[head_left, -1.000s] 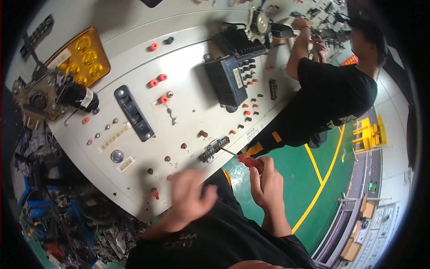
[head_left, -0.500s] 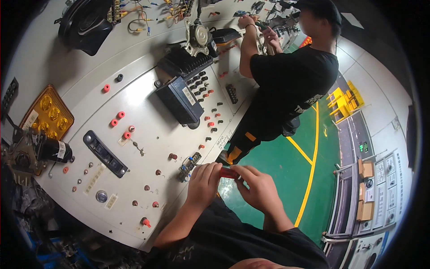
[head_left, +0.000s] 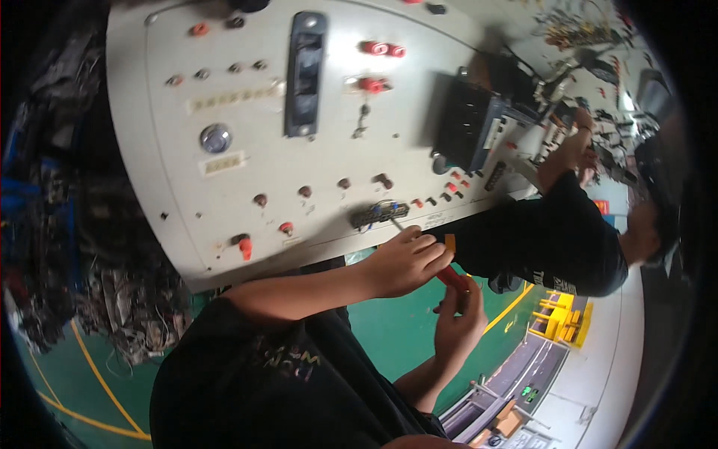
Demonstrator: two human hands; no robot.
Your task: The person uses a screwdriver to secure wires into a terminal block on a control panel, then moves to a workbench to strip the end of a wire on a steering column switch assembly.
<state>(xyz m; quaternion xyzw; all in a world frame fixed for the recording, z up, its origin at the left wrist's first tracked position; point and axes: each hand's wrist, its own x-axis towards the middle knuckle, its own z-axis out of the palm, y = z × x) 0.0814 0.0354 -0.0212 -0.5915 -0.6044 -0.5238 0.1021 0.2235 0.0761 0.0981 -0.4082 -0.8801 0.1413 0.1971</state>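
Note:
A screwdriver with a red handle is between my two hands, its thin metal shaft sloping up and left. My left hand is closed around its front part. The fingers of my right hand pinch the rear end of the handle. The shaft's tip meets or comes very close to a dark terminal block with small blue and white wires, fixed near the panel's lower edge; actual contact cannot be made out.
The pale panel carries red and black sockets, a long black switch plate and a black box. To the right a co-worker in black reaches over the far bench. Dark machinery stands left; a yellow stand is on the green floor.
The panel has swung round in my view. Both hands have shifted right and slightly down there, and the screwdriver now points at the terminal block, its shaft showing.

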